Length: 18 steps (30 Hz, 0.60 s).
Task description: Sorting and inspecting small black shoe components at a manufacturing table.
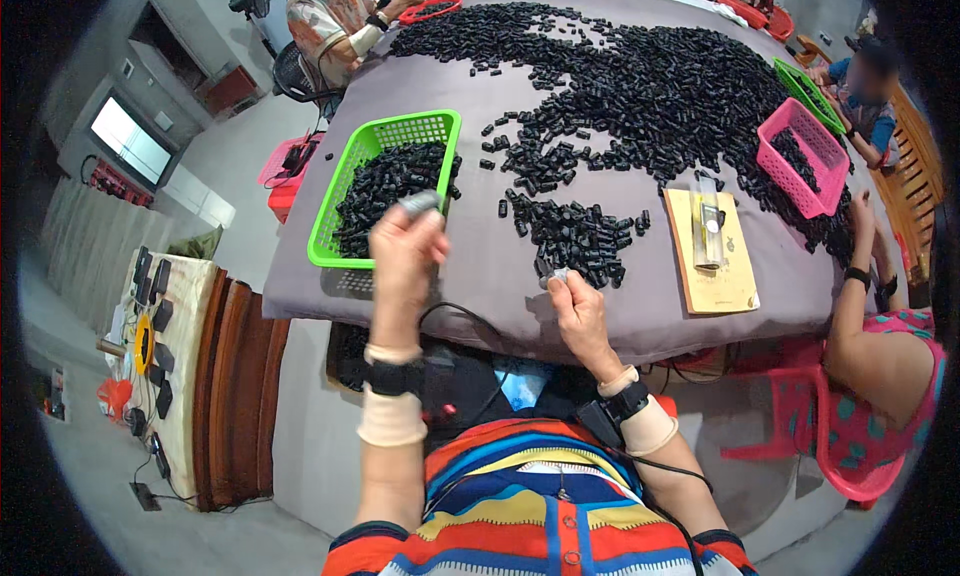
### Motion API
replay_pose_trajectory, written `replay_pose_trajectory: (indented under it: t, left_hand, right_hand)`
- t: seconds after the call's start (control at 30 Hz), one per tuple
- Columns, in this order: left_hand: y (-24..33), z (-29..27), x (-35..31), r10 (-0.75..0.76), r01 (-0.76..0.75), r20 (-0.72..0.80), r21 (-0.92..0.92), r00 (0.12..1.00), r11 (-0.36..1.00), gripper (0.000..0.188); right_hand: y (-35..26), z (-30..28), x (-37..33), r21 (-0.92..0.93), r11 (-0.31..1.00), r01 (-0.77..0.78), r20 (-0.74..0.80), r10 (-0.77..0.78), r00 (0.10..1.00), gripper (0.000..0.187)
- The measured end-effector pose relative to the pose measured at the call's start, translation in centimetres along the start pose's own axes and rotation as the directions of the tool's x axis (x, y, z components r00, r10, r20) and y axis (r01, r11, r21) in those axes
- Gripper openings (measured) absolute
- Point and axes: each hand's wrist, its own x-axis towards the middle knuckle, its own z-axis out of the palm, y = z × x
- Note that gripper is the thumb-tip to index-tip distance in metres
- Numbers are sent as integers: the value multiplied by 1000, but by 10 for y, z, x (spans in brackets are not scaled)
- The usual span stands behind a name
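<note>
My left hand (405,251) is raised over the near right corner of a green plastic basket (325,216), its fingers closed on a short grey cylindrical piece (420,204) that is slightly blurred. Many small black cylindrical parts (385,196) lie in the basket. My right hand (582,321) is at the near edge of a small pile of black cylindrical parts (590,241) on the table. Its thumb and fingers are pinched together, with something small and greyish at the tips; whether they hold a part is not clear.
A large heap of black parts (650,96) covers the far grey tablecloth (480,301). A yellow booklet (725,286) with a clear tool (708,236) on it lies right. Beyond stands a pink basket (770,156). Other people (890,376) sit around the table.
</note>
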Motion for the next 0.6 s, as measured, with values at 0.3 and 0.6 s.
replay_pose_trajectory:
  t: [0.3,0.6]
  left_hand:
    - [-26,40,17,-17,2,43,331,999,944,13]
    - [-100,76,46,73,-73,31,725,997,685,24]
  right_hand:
    - [6,0,2,30,999,-43,-21,44,999,26]
    - [6,2,3,123,990,-76,-21,79,997,24]
